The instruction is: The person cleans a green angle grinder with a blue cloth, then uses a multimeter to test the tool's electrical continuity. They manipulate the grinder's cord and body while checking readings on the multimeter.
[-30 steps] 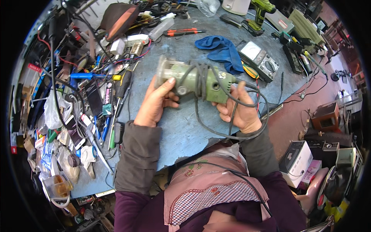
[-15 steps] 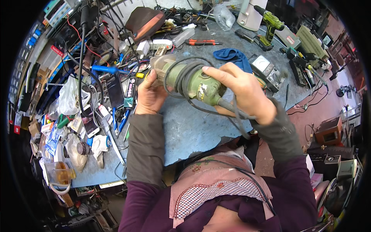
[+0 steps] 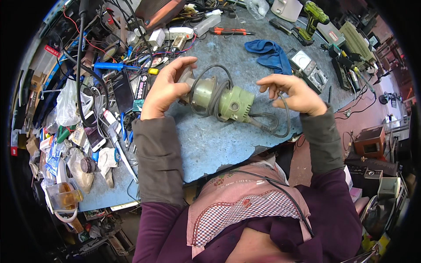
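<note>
A green trim router (image 3: 239, 104) lies on its side on the blue worktop, its see-through base end toward the left. Its black power cord (image 3: 213, 98) is wound several times around the body, and a loose loop runs off to the right. My left hand (image 3: 164, 90) curls around the base end, thumb on the near side and fingers on the far side. To the right of the motor end, my right hand (image 3: 298, 93) has bent fingers and pinches the loose cord loop near the thumb.
Tools, wires and bags crowd the worktop's left side, with a phone (image 3: 94, 136) among them. Beyond the router lie a blue cloth (image 3: 269, 55), a red-black cutter (image 3: 231, 31), an analog meter (image 3: 308, 69) and a green cordless drill (image 3: 312, 22).
The router has come down onto the worktop and turned slightly. My right hand has left its motor end, moving right to the cord. My left hand has loosened and stays at the base end.
</note>
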### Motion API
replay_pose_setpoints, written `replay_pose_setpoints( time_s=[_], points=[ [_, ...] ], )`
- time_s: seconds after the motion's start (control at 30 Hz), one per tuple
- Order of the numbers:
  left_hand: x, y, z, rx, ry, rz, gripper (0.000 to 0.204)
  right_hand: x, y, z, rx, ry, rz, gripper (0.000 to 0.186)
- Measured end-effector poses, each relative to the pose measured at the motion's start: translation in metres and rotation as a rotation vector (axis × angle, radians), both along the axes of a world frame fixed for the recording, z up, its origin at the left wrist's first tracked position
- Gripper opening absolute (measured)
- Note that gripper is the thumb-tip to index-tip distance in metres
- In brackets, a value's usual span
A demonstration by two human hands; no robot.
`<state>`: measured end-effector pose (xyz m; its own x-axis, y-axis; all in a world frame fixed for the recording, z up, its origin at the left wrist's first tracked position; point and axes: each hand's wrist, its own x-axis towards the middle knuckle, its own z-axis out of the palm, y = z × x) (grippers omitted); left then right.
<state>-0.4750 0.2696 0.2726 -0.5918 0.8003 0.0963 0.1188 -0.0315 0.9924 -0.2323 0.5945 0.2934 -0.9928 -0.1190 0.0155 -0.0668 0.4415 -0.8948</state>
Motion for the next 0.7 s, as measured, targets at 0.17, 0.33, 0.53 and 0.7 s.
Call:
replay_pose_setpoints(
  time_s=[0.17,0.33,0.53,0.7],
  points=[
    [0.028,0.012,0.025,-0.051,0.601,0.020,0.067,-0.006,0.029,0.009,-0.373,0.082,-0.032,0.043],
    [0.030,0.013,0.013,-0.114,0.785,0.051,0.062,-0.031,0.005,0.007,-0.326,0.173,-0.391,0.021],
    [0.031,0.015,0.020,-0.151,0.761,0.038,0.061,-0.074,0.033,0.016,-0.168,0.146,-0.555,0.023],
    [0.030,0.013,0.009,-0.217,0.753,0.118,0.064,-0.086,0.055,0.037,-0.184,0.363,-0.687,0.024]
  ],
)
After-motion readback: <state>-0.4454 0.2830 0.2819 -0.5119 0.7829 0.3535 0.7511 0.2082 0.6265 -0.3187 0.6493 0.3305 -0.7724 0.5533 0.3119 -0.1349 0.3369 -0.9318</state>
